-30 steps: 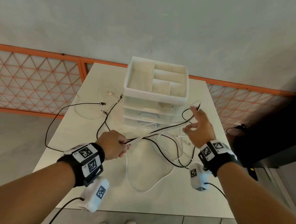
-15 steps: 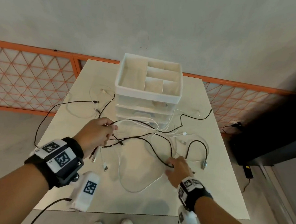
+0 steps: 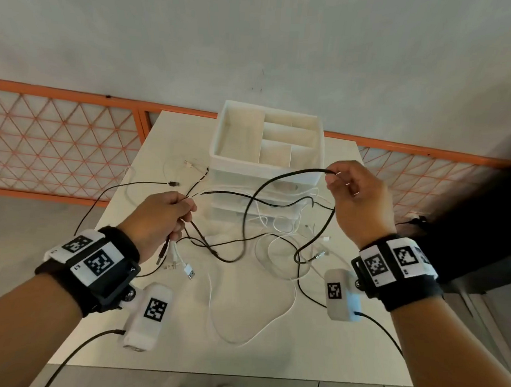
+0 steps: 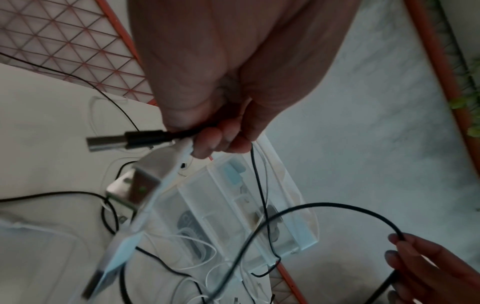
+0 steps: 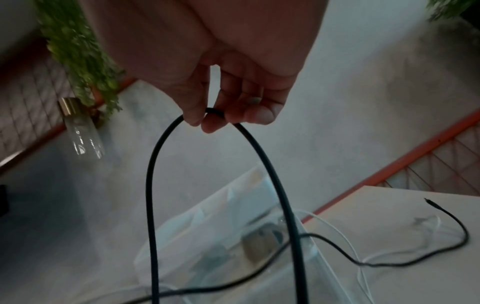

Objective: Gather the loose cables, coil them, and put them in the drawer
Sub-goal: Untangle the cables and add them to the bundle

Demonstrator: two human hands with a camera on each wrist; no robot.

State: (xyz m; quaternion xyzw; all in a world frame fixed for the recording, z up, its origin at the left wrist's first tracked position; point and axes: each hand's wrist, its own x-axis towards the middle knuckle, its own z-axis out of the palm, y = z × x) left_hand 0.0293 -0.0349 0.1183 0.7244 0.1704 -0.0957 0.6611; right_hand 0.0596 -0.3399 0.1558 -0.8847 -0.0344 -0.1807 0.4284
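Observation:
Several black and white cables lie tangled on the white table in front of a clear drawer unit. My left hand grips a bundle of cable ends; black and white USB plugs hang below the fist. My right hand is raised in front of the unit and pinches a thick black cable between thumb and fingertips. That cable arcs down on both sides of the pinch. A white cable loops loosely on the table below.
The drawer unit carries an open divided tray on top. A thin black cable trails off the table's left edge. An orange mesh railing runs behind the table. Bare tabletop lies toward the near edge.
My right hand has risen from the tabletop near the front right, lifting the thick black cable to the height of the drawer unit. My left hand stays closed on its bundle and has lifted slightly.

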